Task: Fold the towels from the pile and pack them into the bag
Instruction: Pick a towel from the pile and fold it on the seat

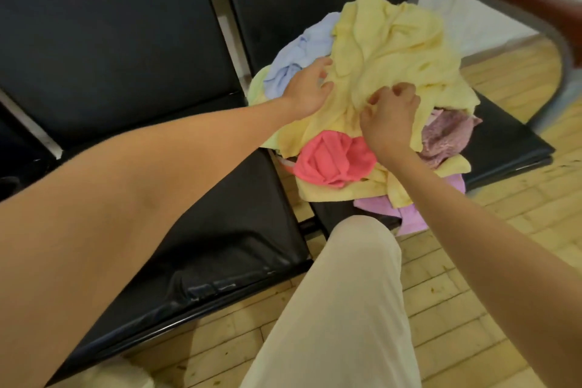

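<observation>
Both hands are in the pile (362, 123), which lies heaped on the right-hand black seat (504, 142) and spills over its front edge towards the person's knee. The yellow towel (387, 50) lies on top, crumpled, its far part reaching up against the seat back. The left hand (307, 93) is at the towel's left border beside a pale blue towel (299, 57), with thumb and fingers closing on the cloth; it looks like a pinch on the edge, though the grip is partly hidden. The right hand (389, 118) has its fingers curled and bunches the yellow cloth near the middle, just above a pink towel (333, 157). A mauve towel (444, 135) and a lilac one (409, 214) show underneath, nearer the right and front edges. No bag is in view.

The step in hand appears to be lifting one towel free. To do it well, I would find two corners of the same edge rather than a fistful from the middle, raise the towel straight up so the others slide off, and shake it flat. The empty left seat (176, 230) looks a good surface for folding.
</observation>
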`<state>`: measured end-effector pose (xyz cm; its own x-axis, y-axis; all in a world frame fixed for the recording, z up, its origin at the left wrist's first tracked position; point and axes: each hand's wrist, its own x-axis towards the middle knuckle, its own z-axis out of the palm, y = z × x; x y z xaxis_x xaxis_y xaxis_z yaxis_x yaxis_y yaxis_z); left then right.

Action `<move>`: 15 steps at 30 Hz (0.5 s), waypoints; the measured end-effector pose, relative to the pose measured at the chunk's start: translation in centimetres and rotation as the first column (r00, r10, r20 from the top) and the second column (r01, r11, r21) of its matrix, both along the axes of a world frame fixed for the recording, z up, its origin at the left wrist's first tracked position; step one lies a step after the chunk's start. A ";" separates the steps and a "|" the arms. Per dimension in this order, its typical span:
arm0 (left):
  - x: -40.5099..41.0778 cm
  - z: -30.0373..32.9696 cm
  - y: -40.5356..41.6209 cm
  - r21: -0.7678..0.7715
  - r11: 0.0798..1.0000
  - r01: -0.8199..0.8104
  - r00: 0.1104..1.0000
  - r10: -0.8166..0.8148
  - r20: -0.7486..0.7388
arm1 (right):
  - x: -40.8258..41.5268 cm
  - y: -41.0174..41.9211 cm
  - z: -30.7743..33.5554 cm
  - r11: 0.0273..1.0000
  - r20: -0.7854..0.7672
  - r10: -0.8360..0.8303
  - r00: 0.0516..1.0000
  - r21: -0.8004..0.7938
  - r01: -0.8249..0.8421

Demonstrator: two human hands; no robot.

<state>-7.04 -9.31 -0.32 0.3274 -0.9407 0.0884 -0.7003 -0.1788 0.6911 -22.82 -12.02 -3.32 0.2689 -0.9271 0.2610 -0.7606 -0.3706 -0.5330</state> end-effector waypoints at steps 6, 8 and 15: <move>-1.0 0.6 -5.5 0.069 0.996 -0.055 0.989 0.064 -0.134 | -0.2 0.4 -1.3 0.995 0.259 -0.006 0.966 -0.094 0.032; -1.3 0.6 -6.8 0.131 0.985 -0.115 0.955 0.146 -0.257 | -0.2 1.3 -1.3 0.992 0.441 -0.081 0.894 -0.053 0.116; -1.9 0.1 -6.6 0.127 0.977 -0.170 0.968 0.190 -0.165 | -1.0 2.2 -0.3 0.964 0.653 -0.210 0.728 0.017 0.264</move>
